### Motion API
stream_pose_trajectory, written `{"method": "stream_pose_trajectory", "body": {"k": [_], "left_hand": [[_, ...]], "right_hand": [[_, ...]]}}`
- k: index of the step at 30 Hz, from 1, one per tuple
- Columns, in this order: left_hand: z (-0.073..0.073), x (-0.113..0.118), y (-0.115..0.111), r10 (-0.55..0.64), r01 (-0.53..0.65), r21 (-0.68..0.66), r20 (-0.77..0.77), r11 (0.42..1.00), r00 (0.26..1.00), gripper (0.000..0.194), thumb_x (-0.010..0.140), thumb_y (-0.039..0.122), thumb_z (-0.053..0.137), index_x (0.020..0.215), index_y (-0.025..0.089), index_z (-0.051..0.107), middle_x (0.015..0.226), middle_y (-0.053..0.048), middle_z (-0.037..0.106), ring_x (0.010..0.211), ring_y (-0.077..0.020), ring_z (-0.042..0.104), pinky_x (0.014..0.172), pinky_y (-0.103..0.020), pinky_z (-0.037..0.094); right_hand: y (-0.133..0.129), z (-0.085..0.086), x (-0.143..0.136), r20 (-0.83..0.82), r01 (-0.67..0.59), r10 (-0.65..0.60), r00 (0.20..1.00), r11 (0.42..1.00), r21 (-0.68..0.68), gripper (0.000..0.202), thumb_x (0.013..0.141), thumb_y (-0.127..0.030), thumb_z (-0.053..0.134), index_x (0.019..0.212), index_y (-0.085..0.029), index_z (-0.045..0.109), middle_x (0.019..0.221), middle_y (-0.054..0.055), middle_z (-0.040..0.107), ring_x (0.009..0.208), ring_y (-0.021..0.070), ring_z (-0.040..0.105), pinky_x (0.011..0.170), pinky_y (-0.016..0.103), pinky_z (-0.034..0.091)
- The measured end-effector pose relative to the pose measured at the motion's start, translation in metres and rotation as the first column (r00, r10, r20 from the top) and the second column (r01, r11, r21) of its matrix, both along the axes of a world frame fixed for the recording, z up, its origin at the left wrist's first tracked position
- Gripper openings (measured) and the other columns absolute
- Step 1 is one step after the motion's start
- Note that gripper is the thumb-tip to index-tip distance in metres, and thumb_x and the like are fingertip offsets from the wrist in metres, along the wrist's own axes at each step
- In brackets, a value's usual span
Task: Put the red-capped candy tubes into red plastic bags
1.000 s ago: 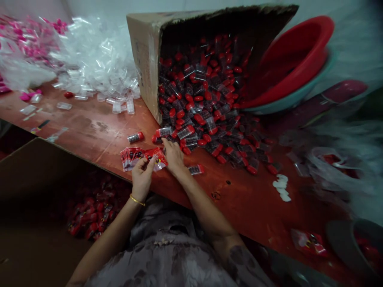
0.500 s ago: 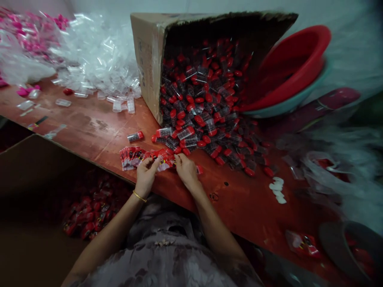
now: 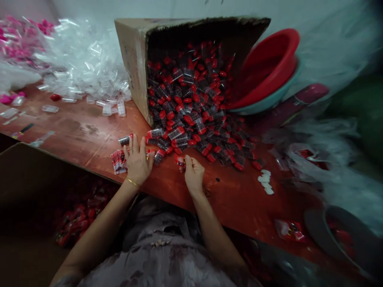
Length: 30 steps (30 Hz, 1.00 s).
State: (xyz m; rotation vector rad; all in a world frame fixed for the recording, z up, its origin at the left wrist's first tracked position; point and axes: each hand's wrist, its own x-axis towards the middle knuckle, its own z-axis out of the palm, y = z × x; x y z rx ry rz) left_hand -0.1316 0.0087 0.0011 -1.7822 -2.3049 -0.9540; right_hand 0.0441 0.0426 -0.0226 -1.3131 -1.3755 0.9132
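Observation:
My left hand, with a gold bangle at the wrist, lies with fingers spread over a row of red printed packets on the table. Part of the row is hidden under it. Just beyond its fingertips lies a small clear tube with a red end. My right hand is closed, thumb against fingers, on one small red printed packet. That packet is apart from the row, near the front of the heap of red-ended tubes.
A tipped cardboard box spills the tubes onto the red-brown table. Red basin leans at its right. Clear plastic cases are piled left. White discs and a grey bucket are right; an open carton stands below.
My hands have moved apart. The left has opened and flattened over the packet row; the right has drawn one packet away to the right. The view has shifted slightly.

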Motion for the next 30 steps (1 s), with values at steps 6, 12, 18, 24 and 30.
{"method": "stream_pose_trajectory", "body": {"k": [6, 12, 18, 24, 30], "left_hand": [[-0.009, 0.05, -0.027, -0.21, 0.279, 0.061, 0.812, 0.958, 0.545, 0.037, 0.074, 0.046, 0.061, 0.09, 0.014, 0.07, 0.09, -0.009, 0.072, 0.082, -0.0213, 0.065, 0.078, -0.033, 0.05], [-0.009, 0.055, -0.026, -0.038, -0.006, 0.039, 0.997, 0.999, 0.067, 0.034, 0.056, 0.041, 0.077, 0.075, 0.013, 0.072, 0.072, -0.004, 0.071, 0.064, -0.0129, 0.06, 0.065, -0.025, 0.048], [-0.001, 0.033, -0.025, 0.062, -0.122, -0.068, 0.997, 0.99, -0.054, 0.042, 0.04, 0.043, 0.084, 0.061, 0.011, 0.067, 0.058, 0.001, 0.064, 0.052, -0.0072, 0.053, 0.051, -0.019, 0.043], [0.001, 0.036, -0.022, 0.138, 0.006, -0.14, 0.965, 0.99, -0.222, 0.046, 0.037, 0.042, 0.085, 0.066, 0.011, 0.066, 0.06, 0.0, 0.065, 0.05, -0.009, 0.056, 0.05, -0.02, 0.047], [-0.002, 0.03, -0.028, 0.163, 0.064, -0.151, 0.954, 0.986, -0.252, 0.042, 0.045, 0.04, 0.084, 0.069, 0.011, 0.065, 0.062, -0.001, 0.065, 0.052, -0.0098, 0.057, 0.052, -0.022, 0.049]], "right_hand": [[-0.018, -0.003, -0.015, -0.01, 0.047, -0.047, 0.999, 0.997, 0.061, 0.03, 0.085, -0.041, 0.046, 0.082, -0.017, 0.063, 0.066, 0.0, 0.062, 0.058, 0.0131, 0.053, 0.057, 0.024, 0.043], [-0.039, -0.006, -0.013, 0.117, -0.107, 0.101, 0.988, 0.993, 0.05, 0.033, 0.091, -0.038, 0.035, 0.086, -0.02, 0.063, 0.07, 0.002, 0.066, 0.063, 0.0145, 0.059, 0.062, 0.025, 0.048], [-0.021, -0.012, 0.057, 0.527, -0.045, -0.083, 0.846, 0.973, 0.225, 0.032, 0.083, -0.04, 0.053, 0.102, -0.016, 0.06, 0.092, 0.01, 0.065, 0.078, 0.02, 0.06, 0.076, 0.034, 0.049], [-0.005, -0.014, 0.082, 0.777, -0.276, 0.069, 0.625, 0.951, 0.137, 0.052, 0.078, -0.043, 0.058, 0.121, -0.014, 0.053, 0.122, 0.015, 0.055, 0.112, 0.0299, 0.048, 0.093, 0.045, 0.04], [-0.006, -0.018, 0.075, 0.843, -0.399, 0.173, 0.51, 0.915, 0.054, 0.047, 0.082, -0.037, 0.056, 0.124, -0.016, 0.051, 0.122, 0.014, 0.057, 0.109, 0.0297, 0.049, 0.091, 0.045, 0.038]]}}
